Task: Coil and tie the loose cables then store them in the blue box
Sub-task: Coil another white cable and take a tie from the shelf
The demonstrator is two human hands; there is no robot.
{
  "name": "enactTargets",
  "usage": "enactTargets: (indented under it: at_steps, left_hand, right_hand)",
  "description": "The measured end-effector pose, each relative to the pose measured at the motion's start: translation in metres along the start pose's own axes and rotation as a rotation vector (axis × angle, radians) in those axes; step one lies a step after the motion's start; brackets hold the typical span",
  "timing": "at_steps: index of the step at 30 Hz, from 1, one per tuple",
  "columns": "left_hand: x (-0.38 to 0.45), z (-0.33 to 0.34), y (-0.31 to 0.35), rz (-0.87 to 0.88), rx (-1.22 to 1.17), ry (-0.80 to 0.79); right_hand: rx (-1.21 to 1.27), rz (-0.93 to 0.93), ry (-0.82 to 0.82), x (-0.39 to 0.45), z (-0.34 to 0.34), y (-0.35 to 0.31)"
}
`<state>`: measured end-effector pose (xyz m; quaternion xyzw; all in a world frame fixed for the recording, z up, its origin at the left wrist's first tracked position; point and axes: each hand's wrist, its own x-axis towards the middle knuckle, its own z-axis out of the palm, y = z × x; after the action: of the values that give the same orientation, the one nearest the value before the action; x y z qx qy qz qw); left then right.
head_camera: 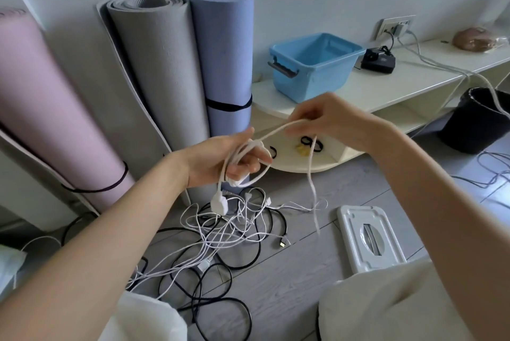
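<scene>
Landmark: blue box (313, 64), open-topped, on the upper shelf (386, 86) of a low cream unit against the wall.

Far left of the box: pink rolled mat (52, 108), then grey rolled mat (154, 70), then lilac rolled mat (223, 59), all upright against the wall; the lilac one stands just beside the box's left end.

Below and left of the box: left hand (220, 159), palm up, fingers curled round a few loops of white cable (248, 158). A white plug (219, 204) hangs from the loops under the hand.

On the floor below the box: pile of loose cables (220, 241), thin white and thicker black ones tangled together, uncoiled.

Directly below the box: right hand (328, 119), fingertips pinching the same white cable, which runs taut from the left hand's loops up to it. The free tail drops from the right hand toward the floor; blurred.

On the lower shelf under the box, behind the hands: black hair ties (311, 143) and a small yellow item, partly hidden.

Floor, below and right of the box: white plastic lid (369, 238), lying flat.

Right of the box on the shelf: black adapter (378, 60), wall socket (394, 26) above it. Farther right, on the floor: black bin (477, 119).
</scene>
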<state>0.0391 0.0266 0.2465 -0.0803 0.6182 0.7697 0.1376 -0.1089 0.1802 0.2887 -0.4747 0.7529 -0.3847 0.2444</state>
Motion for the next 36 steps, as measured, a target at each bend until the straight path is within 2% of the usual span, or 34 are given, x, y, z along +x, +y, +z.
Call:
enactTargets:
  at_steps: [4,6,8,9,11,13,15,17,20,22,24,26,28,30,33,36]
  left_hand:
    - [0.0,0.008,-0.003,-0.013,0.07,-0.081]
    - [-0.001,0.015,0.004,0.036,-0.053,-0.167]
    - [-0.002,0.017,0.013,0.211,-0.199,-0.309]
    - [-0.002,0.017,0.017,0.324,-0.217,-0.329]
    - [0.0,0.02,0.027,0.476,-0.265,-0.217]
    - [0.001,0.019,0.036,0.543,-0.429,0.041]
    - [0.005,0.008,0.039,0.569,-0.482,0.32]
    - [0.01,-0.005,0.032,0.514,-0.34,0.515]
    - [0.014,-0.01,0.012,0.34,0.114,0.623]
    - [0.013,-0.011,0.001,0.118,0.393,0.54]
    - [0.003,-0.003,0.0,-0.159,0.462,0.216]
    - [-0.005,0.004,-0.002,-0.237,0.478,-0.101]
    - [-0.005,0.008,-0.003,-0.159,0.334,-0.246]
    - [-0.002,0.011,0.001,-0.026,0.165,-0.324]
    - [0.0,0.016,0.009,0.135,-0.002,-0.357]
    - [-0.001,0.019,0.016,0.301,-0.24,-0.327]
  right_hand:
    - [0.282,-0.031,0.223,0.001,-0.004,0.006]
    - [0.371,0.028,0.323,0.003,-0.001,0.009]
    - [0.395,0.122,0.355,0.006,0.007,0.013]
    - [0.381,0.182,0.331,0.008,0.014,0.015]
    - [0.157,0.285,0.197,0.011,0.031,0.016]
    - [-0.288,0.287,-0.019,0.011,0.046,0.015]
    - [-0.582,0.194,-0.202,0.007,0.059,0.011]
    - [-0.718,0.071,-0.291,0.003,0.069,0.008]
    - [-0.697,-0.049,-0.23,-0.001,0.068,-0.001]
    - [-0.629,-0.164,-0.124,-0.002,0.056,-0.005]
    - [-0.458,-0.186,-0.021,-0.002,0.04,-0.006]
    - [-0.171,-0.115,0.057,-0.006,0.026,-0.009]
    - [0.113,-0.051,0.111,-0.011,0.016,-0.009]
    - [0.265,-0.01,0.187,-0.01,0.011,-0.004]
    - [0.429,0.09,0.297,-0.005,0.011,0.006]
    - [0.409,0.274,0.277,0.001,0.023,0.015]
